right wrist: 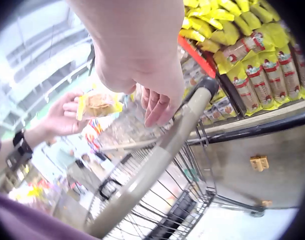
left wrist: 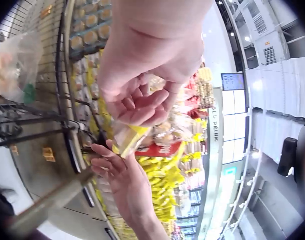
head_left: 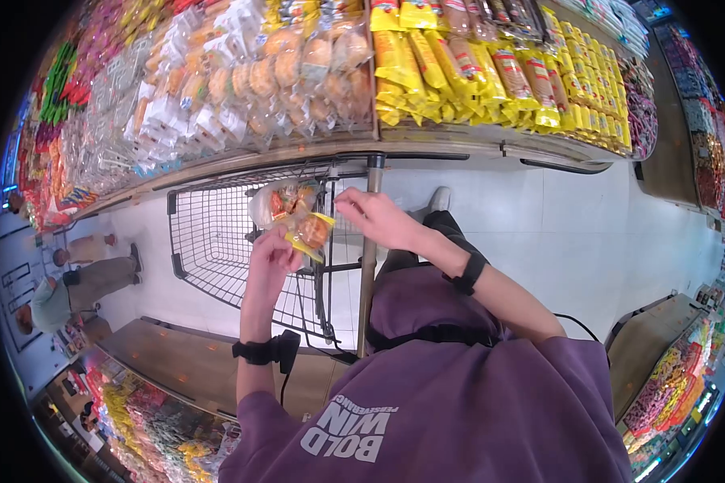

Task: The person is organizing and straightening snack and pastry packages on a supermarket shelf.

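Observation:
My left hand (head_left: pixel 272 256) pinches the edge of a small clear packet with yellow ends, a round golden-brown pastry (head_left: pixel 312 233) inside. In the right wrist view this packaged pastry (right wrist: pixel 98 106) faces the camera, held up by the left hand (right wrist: pixel 62 116). My right hand (head_left: pixel 383 221) hovers just right of the packet, its fingers loosely bent and nothing seen in them. Below both hands, a clear plastic bag (head_left: pixel 264 205) with packaged food lies in the wire shopping cart (head_left: pixel 209 241).
The cart's handle (head_left: pixel 368 278) runs between my arms. Ahead, a shelf holds packaged buns (head_left: pixel 286 72) and yellow bread packets (head_left: pixel 475 72). Two people (head_left: pixel 97 274) stand at the left. Another wooden display edge (head_left: pixel 169 362) lies at the lower left.

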`<control>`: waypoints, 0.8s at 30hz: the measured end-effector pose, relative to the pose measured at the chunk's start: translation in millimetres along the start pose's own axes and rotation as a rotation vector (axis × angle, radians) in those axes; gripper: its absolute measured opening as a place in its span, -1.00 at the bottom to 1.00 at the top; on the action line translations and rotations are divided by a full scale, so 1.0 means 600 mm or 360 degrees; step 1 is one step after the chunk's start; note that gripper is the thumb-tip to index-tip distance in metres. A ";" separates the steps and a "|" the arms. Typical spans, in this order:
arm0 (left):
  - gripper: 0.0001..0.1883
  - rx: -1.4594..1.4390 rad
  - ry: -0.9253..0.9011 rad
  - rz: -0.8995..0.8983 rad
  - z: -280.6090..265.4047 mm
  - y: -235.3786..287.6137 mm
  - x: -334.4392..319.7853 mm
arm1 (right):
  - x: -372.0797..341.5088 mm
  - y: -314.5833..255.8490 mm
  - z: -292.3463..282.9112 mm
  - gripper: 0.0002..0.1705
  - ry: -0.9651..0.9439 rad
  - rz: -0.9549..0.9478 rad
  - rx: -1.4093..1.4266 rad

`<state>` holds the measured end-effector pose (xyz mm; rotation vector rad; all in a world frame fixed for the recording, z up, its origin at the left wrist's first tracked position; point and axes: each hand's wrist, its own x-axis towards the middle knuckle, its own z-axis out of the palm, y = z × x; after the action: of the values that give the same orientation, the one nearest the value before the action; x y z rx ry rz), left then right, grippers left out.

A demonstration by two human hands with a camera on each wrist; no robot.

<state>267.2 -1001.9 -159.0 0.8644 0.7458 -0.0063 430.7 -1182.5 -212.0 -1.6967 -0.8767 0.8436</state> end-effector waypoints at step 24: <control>-0.71 0.0747 -0.0635 0.0757 0.634 0.007 0.164 | -0.195 -0.095 -0.468 -0.61 0.0829 -0.0143 0.1206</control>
<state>567.3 -1233.7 -56.5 1.4230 0.1472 0.0697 604.4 -1397.3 -72.3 -1.1038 -0.2164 0.5274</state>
